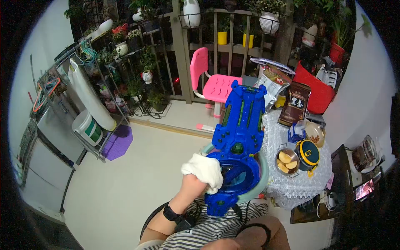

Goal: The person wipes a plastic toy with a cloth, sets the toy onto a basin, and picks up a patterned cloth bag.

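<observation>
My left hand (194,186), with a black band on its wrist, is closed round a bunched white cloth (204,170). The cloth is against the left rim of a large blue plastic piece (239,129). This piece has a long slotted upper part and a round, hollow lower part, and it stands in front of my body. A pale green curved rim (263,175) shows behind its lower right side. No fingers of my right hand show; bare skin and a dark band appear at the bottom edge.
To the right, a lace-covered table (300,186) holds a pot of cut yellowish pieces (287,161), a dark lidded container (307,154), a brown bag (295,103) and a plate (315,133). A pink chair (218,86) stands behind. At left are a rack (93,151) and white bucket (86,127).
</observation>
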Tool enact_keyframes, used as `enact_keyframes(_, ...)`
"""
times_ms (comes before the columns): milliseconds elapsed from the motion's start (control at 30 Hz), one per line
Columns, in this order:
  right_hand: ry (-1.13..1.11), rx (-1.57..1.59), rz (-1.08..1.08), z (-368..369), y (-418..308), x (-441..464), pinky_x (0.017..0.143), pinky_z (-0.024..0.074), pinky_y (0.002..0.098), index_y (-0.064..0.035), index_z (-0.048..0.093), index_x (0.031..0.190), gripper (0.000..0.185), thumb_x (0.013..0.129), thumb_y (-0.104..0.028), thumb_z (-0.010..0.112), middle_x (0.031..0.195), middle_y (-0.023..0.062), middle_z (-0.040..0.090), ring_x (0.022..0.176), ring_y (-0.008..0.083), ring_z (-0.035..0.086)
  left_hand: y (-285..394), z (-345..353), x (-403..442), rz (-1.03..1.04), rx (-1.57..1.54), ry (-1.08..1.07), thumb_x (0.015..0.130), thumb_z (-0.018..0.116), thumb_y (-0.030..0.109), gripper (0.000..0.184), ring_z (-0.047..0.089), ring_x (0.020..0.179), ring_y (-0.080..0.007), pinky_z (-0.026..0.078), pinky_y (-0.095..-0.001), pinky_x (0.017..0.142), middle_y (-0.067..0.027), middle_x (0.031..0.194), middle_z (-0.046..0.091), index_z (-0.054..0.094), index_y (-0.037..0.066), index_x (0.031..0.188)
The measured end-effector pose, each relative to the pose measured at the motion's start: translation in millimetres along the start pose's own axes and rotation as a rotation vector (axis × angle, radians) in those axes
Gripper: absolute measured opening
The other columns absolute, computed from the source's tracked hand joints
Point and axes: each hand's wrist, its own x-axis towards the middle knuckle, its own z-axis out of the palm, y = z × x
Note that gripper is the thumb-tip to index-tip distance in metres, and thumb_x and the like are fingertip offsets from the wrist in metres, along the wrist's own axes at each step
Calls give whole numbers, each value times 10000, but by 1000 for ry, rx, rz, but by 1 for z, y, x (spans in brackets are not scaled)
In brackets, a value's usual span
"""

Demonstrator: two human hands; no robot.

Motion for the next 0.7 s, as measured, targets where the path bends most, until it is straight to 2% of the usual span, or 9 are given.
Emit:
enact_keyframes(100, -14, -95, 51, -1, -7, 2, 621, 384, 250, 25, 637, 969, 388, 751, -293, 691, 855, 74, 539, 740, 161, 502, -3, -2, 0, 96, 160, -11, 769, 544, 60, 134, 615, 799, -179, 483, -304, 708, -69, 848, 644, 632, 34, 866)
enact_keyframes(200, 27, -85, 31, 2, -7, 4, 617, 384, 236, 28, 641, 947, 378, 754, -293, 693, 849, 68, 540, 727, 153, 504, -1, 0, 0, 99, 73, -19, 770, 542, 56, 134, 613, 787, -169, 483, -296, 703, -66, 834, 642, 626, 26, 870)
enact_keyframes(267, 18, -132, 4, 0, -6, 3, 617, 385, 227, 29, 642, 935, 367, 755, -286, 694, 845, 66, 541, 719, 145, 505, 8, 1, 1, 9, -46, -12, 770, 534, 45, 131, 608, 774, -152, 482, -285, 692, -62, 824, 641, 623, 16, 862)
enact_keyframes(367, 4, -193, -22, -6, -3, -3, 618, 384, 221, 24, 643, 920, 348, 756, -279, 695, 845, 63, 540, 716, 138, 505, 9, 0, 3, 49, 96, -53, 772, 526, 37, 128, 604, 763, -138, 481, -277, 680, -61, 820, 640, 624, 10, 850)
enact_keyframes(533, 6, -203, 49, -3, -15, 1, 630, 379, 221, 27, 636, 899, 336, 754, -270, 698, 851, 60, 540, 726, 141, 501, 12, 2, 2, 28, -7, -45, 776, 533, 45, 121, 606, 764, -146, 481, -283, 683, -59, 821, 642, 626, 14, 846)
enact_keyframes(700, 57, -315, -143, -2, -14, 6, 622, 378, 223, 53, 599, 931, 391, 742, -270, 712, 852, 70, 538, 714, 145, 498, 7, 2, 1, -5, -75, -35, 774, 546, 57, 119, 609, 770, -160, 481, -291, 692, -59, 826, 642, 627, 20, 854)
